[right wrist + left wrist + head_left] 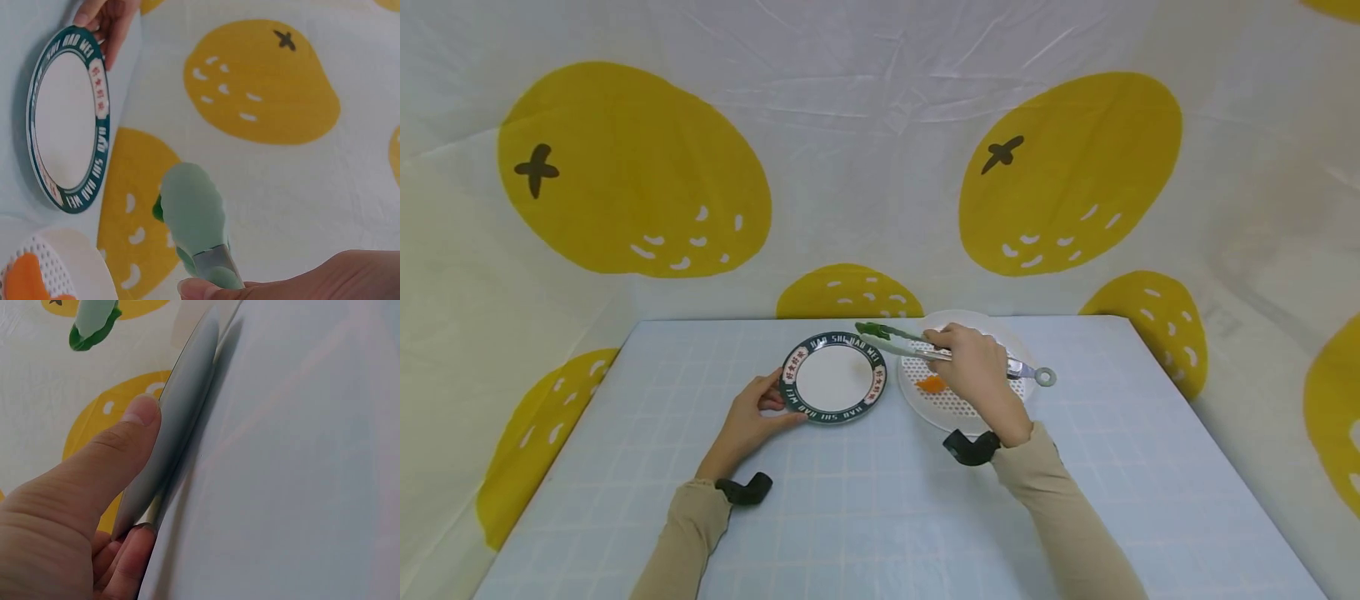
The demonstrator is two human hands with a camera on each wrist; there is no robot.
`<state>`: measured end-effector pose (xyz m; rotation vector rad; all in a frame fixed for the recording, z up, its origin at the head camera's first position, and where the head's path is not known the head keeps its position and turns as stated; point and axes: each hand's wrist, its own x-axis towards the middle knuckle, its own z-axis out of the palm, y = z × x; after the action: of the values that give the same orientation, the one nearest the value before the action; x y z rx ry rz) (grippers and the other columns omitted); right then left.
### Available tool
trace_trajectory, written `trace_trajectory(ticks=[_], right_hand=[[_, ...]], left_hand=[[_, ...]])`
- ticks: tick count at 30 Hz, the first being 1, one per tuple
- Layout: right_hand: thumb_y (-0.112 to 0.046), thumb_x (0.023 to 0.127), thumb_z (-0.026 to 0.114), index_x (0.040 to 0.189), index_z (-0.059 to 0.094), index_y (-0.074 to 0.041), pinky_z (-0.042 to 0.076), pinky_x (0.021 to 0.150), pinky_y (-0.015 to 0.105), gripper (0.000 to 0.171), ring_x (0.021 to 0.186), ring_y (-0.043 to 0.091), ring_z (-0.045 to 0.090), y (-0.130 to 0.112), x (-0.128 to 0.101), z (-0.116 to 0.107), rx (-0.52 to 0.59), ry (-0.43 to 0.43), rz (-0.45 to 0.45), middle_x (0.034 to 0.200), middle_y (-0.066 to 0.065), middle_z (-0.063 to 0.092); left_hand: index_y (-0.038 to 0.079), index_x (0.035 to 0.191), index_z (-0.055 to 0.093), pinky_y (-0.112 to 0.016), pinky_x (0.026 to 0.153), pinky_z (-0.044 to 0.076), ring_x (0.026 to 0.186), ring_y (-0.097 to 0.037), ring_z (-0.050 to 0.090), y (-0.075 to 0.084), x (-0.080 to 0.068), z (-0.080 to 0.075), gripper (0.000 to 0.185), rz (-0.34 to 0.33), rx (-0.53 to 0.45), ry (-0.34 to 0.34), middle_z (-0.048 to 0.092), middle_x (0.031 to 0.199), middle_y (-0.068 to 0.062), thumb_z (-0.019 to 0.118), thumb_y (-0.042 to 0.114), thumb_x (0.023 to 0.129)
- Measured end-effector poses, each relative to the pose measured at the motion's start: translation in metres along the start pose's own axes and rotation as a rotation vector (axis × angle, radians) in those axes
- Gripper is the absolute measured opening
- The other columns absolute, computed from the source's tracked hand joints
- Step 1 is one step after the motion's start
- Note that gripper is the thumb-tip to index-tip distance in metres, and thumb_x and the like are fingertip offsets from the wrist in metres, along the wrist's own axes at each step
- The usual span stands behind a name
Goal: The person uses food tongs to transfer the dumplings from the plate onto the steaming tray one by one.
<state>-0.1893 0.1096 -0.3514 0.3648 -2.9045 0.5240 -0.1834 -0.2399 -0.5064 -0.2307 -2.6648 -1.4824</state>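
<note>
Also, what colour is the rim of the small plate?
The plate has a dark green rim with white lettering and small red-and-white panels; the right wrist view shows it best.

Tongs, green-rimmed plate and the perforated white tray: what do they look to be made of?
Tongs: shiny metal arms with a ring end, tips in matte pale green, likely silicone or plastic. Plate: smooth white centre, printed dark green band; ceramic or melamine, can't tell which. Perforated tray: white, matte, regular moulded holes, probably plastic.
</note>
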Motion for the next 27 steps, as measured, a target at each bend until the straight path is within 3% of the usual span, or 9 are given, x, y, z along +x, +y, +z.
trace_trajectory(ticks=[5, 14, 21, 27], right_hand=[[-0.017, 0.082, 0.081, 0.124, 0.072, -0.015, 0.038, 0.056, 0.036, 0.044, 0.072, 0.025, 0.054, 0.028, -0.011, -0.018, 0.039, -0.026, 0.015, 0.104, 0.004, 0.071], [-0.015, 0.082, 0.08, 0.126, 0.069, -0.007, 0.036, 0.057, 0.035, 0.047, 0.077, 0.026, 0.052, 0.07, -0.031, -0.043, 0.008, -0.111, 0.047, 0.107, 0.011, 0.07], [-0.012, 0.08, 0.08, 0.123, 0.07, -0.006, 0.036, 0.055, 0.033, 0.044, 0.072, 0.024, 0.051, 0.089, -0.042, -0.052, -0.008, -0.2, 0.073, 0.108, 0.014, 0.07], [-0.009, 0.077, 0.082, 0.117, 0.074, -0.008, 0.038, 0.056, 0.031, 0.041, 0.073, 0.022, 0.052, 0.1, -0.045, -0.052, -0.059, -0.263, 0.029, 0.107, 0.012, 0.071]], left_hand=[[0.009, 0.151, 0.041, -0.02, 0.084, 0.053, 0.094, -0.019, 0.058, -0.001, 0.0, -0.001, 0.1, 0.003, 0.005, 0.001, 0.056, 0.109, -0.006, 0.091, 0.039, 0.069], [0.007, 0.152, 0.038, -0.02, 0.084, 0.052, 0.095, -0.019, 0.057, -0.002, 0.001, -0.002, 0.102, -0.005, 0.023, -0.01, 0.055, 0.111, -0.007, 0.089, 0.042, 0.071], [0.008, 0.152, 0.039, -0.02, 0.084, 0.052, 0.095, -0.019, 0.058, 0.0, 0.001, -0.002, 0.102, -0.016, 0.017, -0.01, 0.055, 0.111, -0.007, 0.09, 0.04, 0.07], [0.008, 0.152, 0.039, -0.02, 0.085, 0.053, 0.096, -0.019, 0.058, -0.001, 0.001, -0.001, 0.101, -0.007, 0.025, -0.01, 0.056, 0.111, -0.007, 0.09, 0.041, 0.071]])
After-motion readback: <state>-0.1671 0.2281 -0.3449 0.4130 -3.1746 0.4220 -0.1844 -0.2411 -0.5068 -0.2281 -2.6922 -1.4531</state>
